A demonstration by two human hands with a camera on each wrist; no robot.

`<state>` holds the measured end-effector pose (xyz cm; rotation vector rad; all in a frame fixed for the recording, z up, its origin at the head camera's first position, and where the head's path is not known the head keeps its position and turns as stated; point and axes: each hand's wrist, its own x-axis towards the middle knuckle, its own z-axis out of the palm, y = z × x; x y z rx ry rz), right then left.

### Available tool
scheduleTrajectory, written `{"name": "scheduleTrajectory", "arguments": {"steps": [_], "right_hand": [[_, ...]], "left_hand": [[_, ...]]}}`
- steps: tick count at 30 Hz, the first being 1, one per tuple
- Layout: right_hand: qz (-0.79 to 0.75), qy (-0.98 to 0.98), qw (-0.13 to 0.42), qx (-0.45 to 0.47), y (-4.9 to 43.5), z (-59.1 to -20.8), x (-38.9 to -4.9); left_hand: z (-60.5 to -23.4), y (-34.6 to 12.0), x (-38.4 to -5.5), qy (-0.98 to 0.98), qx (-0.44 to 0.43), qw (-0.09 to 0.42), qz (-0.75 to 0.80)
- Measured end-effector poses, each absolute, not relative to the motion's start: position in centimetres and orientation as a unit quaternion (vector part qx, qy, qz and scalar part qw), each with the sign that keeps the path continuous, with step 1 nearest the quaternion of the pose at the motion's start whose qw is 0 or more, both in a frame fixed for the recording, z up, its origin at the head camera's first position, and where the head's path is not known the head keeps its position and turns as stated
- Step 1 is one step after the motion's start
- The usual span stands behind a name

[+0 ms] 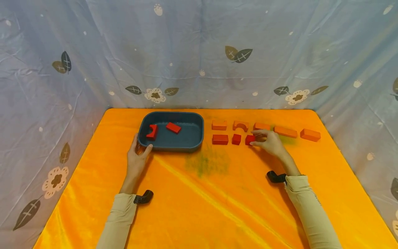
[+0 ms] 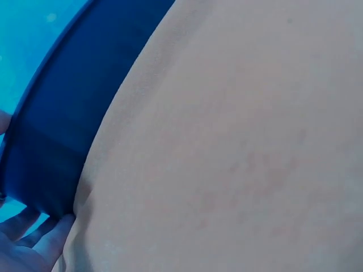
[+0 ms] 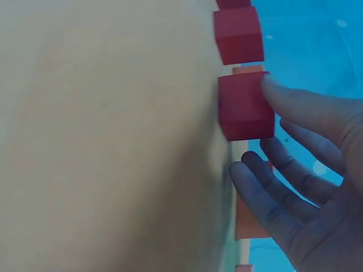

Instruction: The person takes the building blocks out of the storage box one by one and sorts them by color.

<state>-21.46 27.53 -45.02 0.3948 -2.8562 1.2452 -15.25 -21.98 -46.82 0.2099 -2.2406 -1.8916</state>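
My left hand (image 1: 139, 159) grips the near left corner of a dark blue-grey tray (image 1: 170, 149), thumb at the near side and fingers along the left end. In the left wrist view the tray's wall (image 2: 62, 107) rises beside the fingers (image 2: 52, 241). Inside the tray lie a red arch block (image 1: 152, 132) and a red rectangular block (image 1: 173, 127). My right hand (image 1: 271, 143) pinches a red cube (image 1: 249, 140) at the right end of the near row. Its thumb overlaps the cube's edge in the right wrist view, with fingertips right beside it.
Left of that cube sit another red cube (image 1: 236, 139) and a red rectangular block (image 1: 220, 139). Behind runs an orange row: a block (image 1: 219, 125), an arch (image 1: 240, 126) and several more blocks (image 1: 310, 135). Patterned curtains (image 1: 199, 52) surround the yellow-clothed table (image 1: 202, 207).
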Motion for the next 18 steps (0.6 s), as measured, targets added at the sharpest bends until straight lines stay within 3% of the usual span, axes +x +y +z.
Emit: {"name": "scheduleTrajectory", "arguments": {"steps": [9,18], "right_hand": [[0.411,-0.904,0.035,0.109,25.7,-43.1,-22.0],[0.429,-0.891,0.053,0.141,20.7,-41.8,-22.9]], "left_hand": [[-47.0,-22.2,-15.3,-0.764,0.077,0.109,-0.631],[-47.1,-22.2,-15.3,-0.766,0.069,0.101,-0.631]]}}
